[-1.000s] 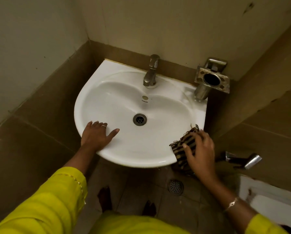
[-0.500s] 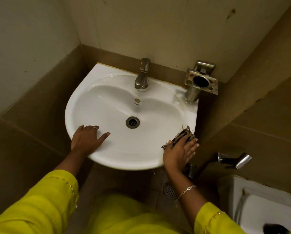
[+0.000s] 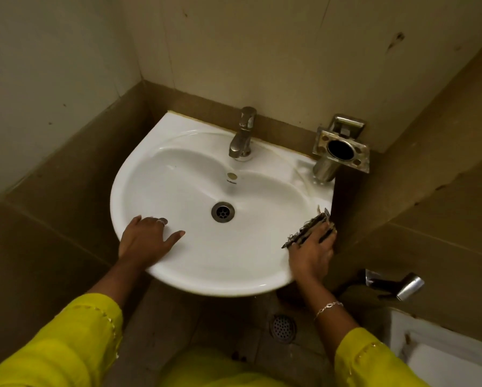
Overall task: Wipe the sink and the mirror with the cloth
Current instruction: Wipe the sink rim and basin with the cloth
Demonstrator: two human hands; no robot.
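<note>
At the frame's lower right, the right hand is pressing the cloth farther along the sink rim than before; rim-wiping is progressing. The left hand is resting flat, empty, mid-left.

1 sink, 1 cloth, 2 hands

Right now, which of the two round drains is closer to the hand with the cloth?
The floor drain, set in the tiles below the right hand holding the cloth; the sink's drain sits mid-basin, nearer the left hand.
</note>
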